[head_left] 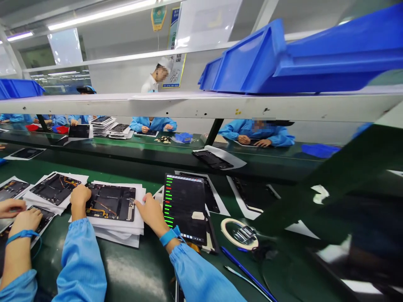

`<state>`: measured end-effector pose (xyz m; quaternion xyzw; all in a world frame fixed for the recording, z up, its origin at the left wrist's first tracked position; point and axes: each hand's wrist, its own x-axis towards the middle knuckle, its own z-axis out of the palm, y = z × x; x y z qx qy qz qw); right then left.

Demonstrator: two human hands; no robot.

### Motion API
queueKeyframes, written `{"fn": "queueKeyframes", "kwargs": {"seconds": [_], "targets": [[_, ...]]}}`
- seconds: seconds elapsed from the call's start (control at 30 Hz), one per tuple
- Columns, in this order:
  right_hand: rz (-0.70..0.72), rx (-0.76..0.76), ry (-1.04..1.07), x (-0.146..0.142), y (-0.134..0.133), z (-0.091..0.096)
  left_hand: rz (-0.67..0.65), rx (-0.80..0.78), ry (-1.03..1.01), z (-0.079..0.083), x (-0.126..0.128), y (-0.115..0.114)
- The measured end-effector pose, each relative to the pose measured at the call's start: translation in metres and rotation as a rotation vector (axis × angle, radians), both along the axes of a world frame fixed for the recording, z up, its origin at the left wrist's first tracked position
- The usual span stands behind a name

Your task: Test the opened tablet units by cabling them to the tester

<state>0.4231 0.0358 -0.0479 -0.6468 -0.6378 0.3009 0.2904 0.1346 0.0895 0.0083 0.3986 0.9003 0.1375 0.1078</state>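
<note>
Left hand [80, 196], fingers curled, rests on the left edge of the open tablet chassis [111, 202]; whether it grips cannot be told. Right hand [151, 212], fingers loosely spread, touches the right edge. The chassis lies on stacked white sheets [119, 230], beside a lit tablet [185, 207].

Left sleeve [82, 260], seven o'clock, and right sleeve [201, 274], five o'clock: light blue smock fabric, creased, with gathered cuffs. Bright blue wrist strap [170, 236] sits just beyond the right cuff. Left hand [80, 196] and right hand [151, 213] bare.
</note>
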Motion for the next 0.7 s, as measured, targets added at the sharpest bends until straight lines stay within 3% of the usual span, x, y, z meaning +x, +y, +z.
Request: {"fn": "queueKeyframes", "kwargs": {"seconds": [0.27,0.47,0.7], "targets": [[-0.017,-0.090,0.267,-0.003,0.010,-0.018,-0.081,0.261,0.013,0.033,0.007,-0.017],[-0.023,0.098,0.482,-0.001,-0.001,0.000,-0.089,0.470,-0.145,0.040,0.005,-0.025],[-0.037,0.110,0.893,0.001,-0.017,0.019,-0.148,0.631,-0.419,0.048,0.017,-0.029]]}}
